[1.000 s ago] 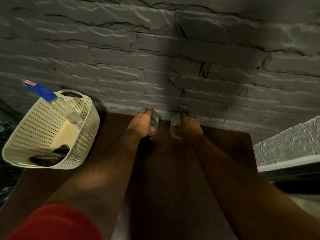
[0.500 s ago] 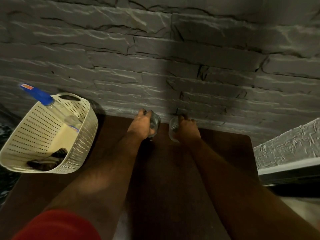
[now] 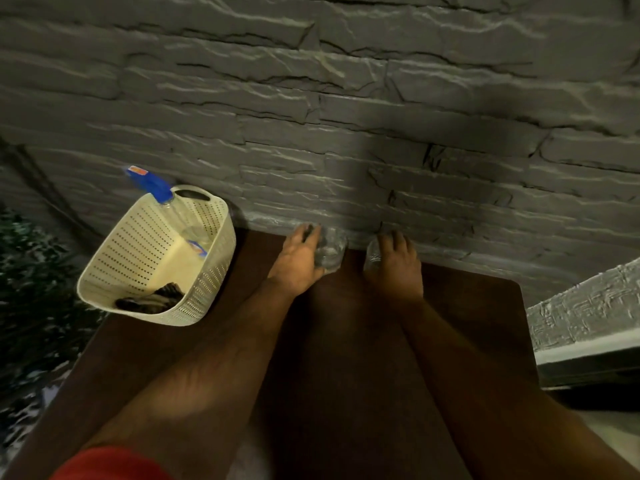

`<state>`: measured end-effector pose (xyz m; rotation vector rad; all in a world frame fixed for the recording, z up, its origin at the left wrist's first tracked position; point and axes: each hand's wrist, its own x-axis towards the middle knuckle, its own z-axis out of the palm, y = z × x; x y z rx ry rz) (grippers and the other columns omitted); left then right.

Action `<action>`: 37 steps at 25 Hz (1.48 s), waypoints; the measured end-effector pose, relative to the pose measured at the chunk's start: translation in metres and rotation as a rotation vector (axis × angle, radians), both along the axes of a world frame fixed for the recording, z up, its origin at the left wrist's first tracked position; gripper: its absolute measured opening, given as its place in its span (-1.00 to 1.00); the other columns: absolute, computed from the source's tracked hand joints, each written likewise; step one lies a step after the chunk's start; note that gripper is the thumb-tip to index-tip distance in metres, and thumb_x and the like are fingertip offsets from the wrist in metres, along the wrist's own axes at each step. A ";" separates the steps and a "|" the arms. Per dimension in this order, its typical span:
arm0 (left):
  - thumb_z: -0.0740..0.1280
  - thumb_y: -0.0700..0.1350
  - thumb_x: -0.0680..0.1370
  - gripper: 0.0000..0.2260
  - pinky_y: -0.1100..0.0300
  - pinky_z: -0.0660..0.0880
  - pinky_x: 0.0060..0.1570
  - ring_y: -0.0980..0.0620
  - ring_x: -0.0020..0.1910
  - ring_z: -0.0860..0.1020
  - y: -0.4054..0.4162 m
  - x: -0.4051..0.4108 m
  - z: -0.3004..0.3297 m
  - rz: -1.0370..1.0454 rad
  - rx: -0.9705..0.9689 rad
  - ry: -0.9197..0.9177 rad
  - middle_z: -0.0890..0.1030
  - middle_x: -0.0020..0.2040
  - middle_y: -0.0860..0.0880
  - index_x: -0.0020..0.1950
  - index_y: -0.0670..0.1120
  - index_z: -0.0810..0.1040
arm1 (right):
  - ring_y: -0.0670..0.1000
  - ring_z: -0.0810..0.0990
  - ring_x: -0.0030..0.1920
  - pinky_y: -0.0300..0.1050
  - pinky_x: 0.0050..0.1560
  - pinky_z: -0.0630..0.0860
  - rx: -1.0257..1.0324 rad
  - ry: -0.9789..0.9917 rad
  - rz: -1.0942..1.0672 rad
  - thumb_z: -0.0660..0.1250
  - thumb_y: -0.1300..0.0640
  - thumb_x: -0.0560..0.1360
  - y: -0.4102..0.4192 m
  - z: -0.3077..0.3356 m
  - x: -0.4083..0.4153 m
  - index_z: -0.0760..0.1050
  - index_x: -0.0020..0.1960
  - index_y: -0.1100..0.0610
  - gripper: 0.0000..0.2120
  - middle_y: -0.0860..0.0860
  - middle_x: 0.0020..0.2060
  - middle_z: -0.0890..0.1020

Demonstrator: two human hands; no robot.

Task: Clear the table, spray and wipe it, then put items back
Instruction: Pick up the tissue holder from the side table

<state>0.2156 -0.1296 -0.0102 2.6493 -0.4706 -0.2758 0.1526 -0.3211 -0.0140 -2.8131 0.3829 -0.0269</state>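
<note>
Two clear glasses stand side by side at the far edge of the dark brown table point(image 3: 467, 306), close to the stone wall. My left hand point(image 3: 299, 259) grips the left glass point(image 3: 329, 252), fingers curled round it. My right hand point(image 3: 396, 263) grips the right glass point(image 3: 373, 255), which is mostly hidden behind the hand. A cream perforated basket point(image 3: 207, 292) sits on the table's far left corner. It holds a clear spray bottle point(image 3: 164, 199) with a blue nozzle, leaning out over the rim, and a dark striped cloth point(image 3: 152, 301).
A grey stone wall point(image 3: 346, 133) rises directly behind the table. A white textured ledge point(image 3: 585, 317) lies to the right of the table. Dark foliage point(image 3: 31, 278) shows at the left, beyond the table's edge.
The hands stay on the two glasses at the far edge. The view has shifted a little, so the basket sits nearer the middle of the frame.
</note>
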 end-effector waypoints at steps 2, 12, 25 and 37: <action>0.46 -0.03 0.48 -0.19 0.13 0.06 0.47 -0.07 0.55 0.02 0.021 -0.014 0.011 0.008 -0.015 -0.011 0.04 0.58 -0.07 0.59 0.00 0.04 | 0.27 0.29 0.41 0.22 0.26 0.42 -0.012 -0.052 0.051 0.41 -0.02 0.40 0.023 0.012 -0.005 0.38 0.36 0.15 -0.41 0.20 0.40 0.37; 0.39 0.01 0.52 -0.32 0.15 0.09 0.47 -0.06 0.52 0.16 0.245 -0.124 0.056 0.234 -0.044 -0.111 0.16 0.56 -0.08 0.56 -0.05 0.17 | 0.15 0.52 0.18 0.08 0.10 0.51 0.048 -0.174 0.549 0.39 0.05 0.40 0.261 0.063 -0.043 0.55 0.17 0.12 -0.64 0.10 0.17 0.59; 0.38 -0.01 0.52 -0.34 0.03 0.20 0.45 -0.17 0.49 0.22 0.607 -0.398 0.034 0.806 0.001 -0.041 0.20 0.54 -0.17 0.54 -0.10 0.20 | 0.29 0.54 0.12 0.12 0.17 0.50 0.114 -0.038 1.099 0.17 -0.09 0.33 0.626 0.034 -0.211 0.56 0.18 0.20 -0.45 0.21 0.10 0.61; 0.40 0.06 0.50 -0.27 0.07 0.22 0.45 -0.13 0.47 0.26 0.653 -0.575 -0.128 1.096 -0.088 0.434 0.20 0.54 -0.10 0.57 0.00 0.10 | 0.23 0.49 0.23 0.09 0.19 0.49 -0.069 0.449 1.464 0.32 -0.05 0.40 0.728 -0.120 -0.337 0.45 0.30 0.14 -0.49 0.16 0.23 0.53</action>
